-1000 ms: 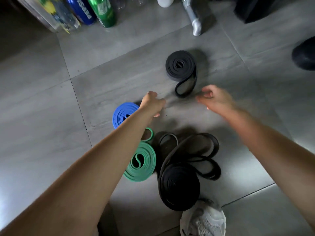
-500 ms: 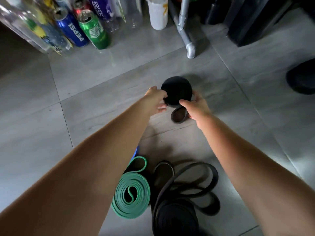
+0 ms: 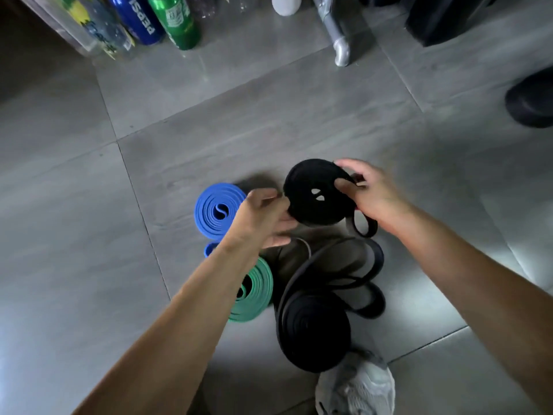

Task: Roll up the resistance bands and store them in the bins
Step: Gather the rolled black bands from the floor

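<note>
A small black rolled band (image 3: 314, 193) is lifted above the grey tile floor, its loose end looping down at the lower right. My left hand (image 3: 263, 217) grips its left edge and my right hand (image 3: 368, 193) pinches its right side with thumb and fingers. On the floor below lie a blue roll (image 3: 215, 209), a green roll (image 3: 254, 290) partly hidden by my left forearm, and a larger black roll (image 3: 314, 330) with long loose loops trailing up and right. No bin is in view.
Bottles and cans, among them a blue Pepsi can (image 3: 137, 19) and a green can (image 3: 175, 20), stand at the top left. A grey metal leg (image 3: 338, 40) and dark objects (image 3: 529, 100) are at the top right. A grey shoe (image 3: 356, 387) is at the bottom.
Both hands reached the small black roll on the floor, took hold of it and lifted it nearer, over the other bands. The view tilted back down.
</note>
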The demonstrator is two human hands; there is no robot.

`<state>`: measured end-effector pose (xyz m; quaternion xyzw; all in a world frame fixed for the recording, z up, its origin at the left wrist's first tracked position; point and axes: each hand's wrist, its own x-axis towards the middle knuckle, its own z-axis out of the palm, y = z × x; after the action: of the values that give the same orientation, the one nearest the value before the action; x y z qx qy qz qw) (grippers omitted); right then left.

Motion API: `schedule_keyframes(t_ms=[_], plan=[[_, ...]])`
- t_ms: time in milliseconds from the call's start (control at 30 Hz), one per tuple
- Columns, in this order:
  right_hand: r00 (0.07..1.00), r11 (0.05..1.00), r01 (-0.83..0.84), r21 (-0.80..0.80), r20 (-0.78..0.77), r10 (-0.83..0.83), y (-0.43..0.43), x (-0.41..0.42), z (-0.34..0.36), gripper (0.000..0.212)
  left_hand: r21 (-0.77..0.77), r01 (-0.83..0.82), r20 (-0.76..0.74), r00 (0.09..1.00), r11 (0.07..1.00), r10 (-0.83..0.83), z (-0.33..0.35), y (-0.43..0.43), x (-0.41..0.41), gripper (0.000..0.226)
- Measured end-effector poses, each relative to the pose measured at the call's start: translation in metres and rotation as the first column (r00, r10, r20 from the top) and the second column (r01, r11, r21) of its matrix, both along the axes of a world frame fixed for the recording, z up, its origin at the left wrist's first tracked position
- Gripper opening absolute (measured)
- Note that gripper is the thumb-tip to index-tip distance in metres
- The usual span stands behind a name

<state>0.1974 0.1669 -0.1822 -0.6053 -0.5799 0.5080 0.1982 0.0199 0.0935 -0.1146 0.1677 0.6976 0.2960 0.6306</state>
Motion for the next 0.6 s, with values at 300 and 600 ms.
schedule_keyframes(t_ms=[300, 600], plan=[[0.855, 0.845, -0.517, 0.136, 0.027, 0.518, -0.11, 0.019, 0.036, 0.033, -0.314, 0.072, 0.206, 0.979, 0.947, -0.006, 0.019, -0.124, 0.002, 0.018], [0.704, 0.776, -0.631, -0.002, 0.418, 0.574, -0.148, 0.023, 0.03, 0.04, -0.432, 0.136, 0.112, 0.989, 0.892, -0.097, -0.004, -0.157, 0.005, 0.032]])
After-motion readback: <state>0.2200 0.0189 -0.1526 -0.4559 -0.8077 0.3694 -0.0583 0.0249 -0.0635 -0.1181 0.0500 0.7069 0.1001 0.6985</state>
